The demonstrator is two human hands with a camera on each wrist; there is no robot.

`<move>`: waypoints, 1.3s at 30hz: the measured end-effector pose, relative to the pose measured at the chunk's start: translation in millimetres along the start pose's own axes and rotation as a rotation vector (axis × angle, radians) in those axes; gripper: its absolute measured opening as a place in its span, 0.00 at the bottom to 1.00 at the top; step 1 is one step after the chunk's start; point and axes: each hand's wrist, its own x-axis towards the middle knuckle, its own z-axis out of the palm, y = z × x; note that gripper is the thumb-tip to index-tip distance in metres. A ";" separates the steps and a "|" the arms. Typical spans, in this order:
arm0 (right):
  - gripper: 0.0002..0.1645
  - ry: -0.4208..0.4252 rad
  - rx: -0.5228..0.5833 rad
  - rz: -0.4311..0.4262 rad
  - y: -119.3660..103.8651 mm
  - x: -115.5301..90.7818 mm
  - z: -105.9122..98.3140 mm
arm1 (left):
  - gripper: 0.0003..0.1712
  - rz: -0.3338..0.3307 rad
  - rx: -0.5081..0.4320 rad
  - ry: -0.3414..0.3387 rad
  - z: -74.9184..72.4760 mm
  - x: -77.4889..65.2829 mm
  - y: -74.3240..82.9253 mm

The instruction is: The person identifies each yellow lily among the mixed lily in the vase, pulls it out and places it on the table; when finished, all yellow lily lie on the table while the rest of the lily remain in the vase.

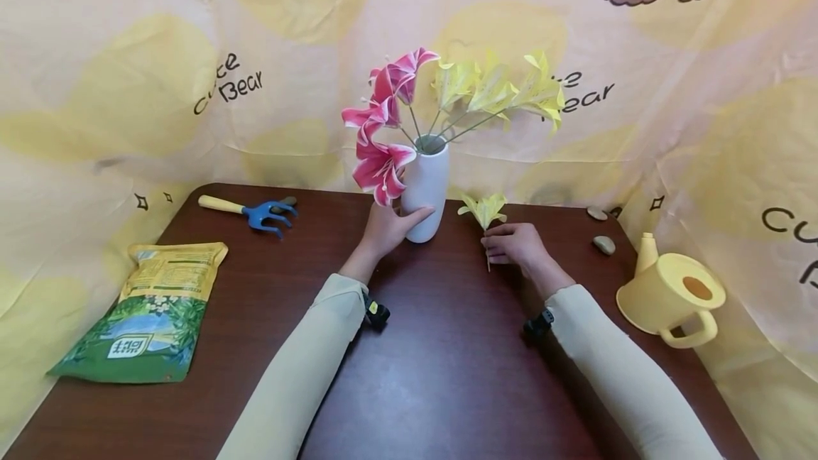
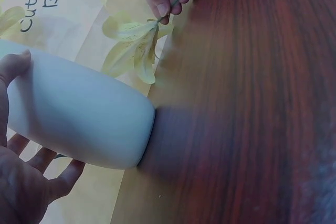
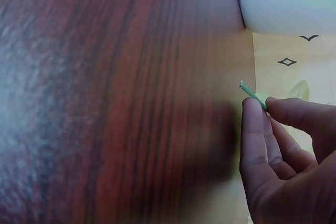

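A tall white vase stands upright near the back of the dark wooden table. My left hand grips its lower side, thumb across the front and fingers around the left, as the left wrist view shows. Pink lilies lean left out of the vase and yellow lilies lean right. To the right of the vase, my right hand pinches the stem of a single yellow lily, its bloom pointing up. In the right wrist view the green stem pokes out between thumb and fingertips.
At left lie a green and yellow bag and a blue hand fork with a cream handle, partly over a stone. On the right are a yellow watering can and grey stones. A printed cloth hangs behind the table.
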 end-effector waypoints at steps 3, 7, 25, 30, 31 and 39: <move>0.29 0.002 -0.005 0.001 0.6 -2.3 0.7 | 0.52 -0.005 -0.002 -0.001 0.0 -0.3 -0.4; 0.28 0.014 -0.024 -0.007 0.8 -4.8 0.3 | 0.51 -0.013 -0.006 0.003 0.5 -0.4 -0.3; 0.28 0.057 0.007 -0.153 -38.7 -23.7 -7.3 | 0.52 -0.005 -0.003 0.007 0.6 0.0 0.6; 0.28 0.070 0.112 -0.263 -81.4 -43.6 -1.4 | 0.50 -0.010 0.009 0.004 0.1 -1.2 0.8; 0.28 0.072 0.146 -0.282 -89.2 -46.9 -0.3 | 0.50 -0.014 0.011 0.002 0.2 -1.4 0.7; 0.15 0.138 0.391 -0.425 -134.7 -58.4 10.1 | 0.50 -0.038 0.011 -0.015 0.3 -2.7 0.6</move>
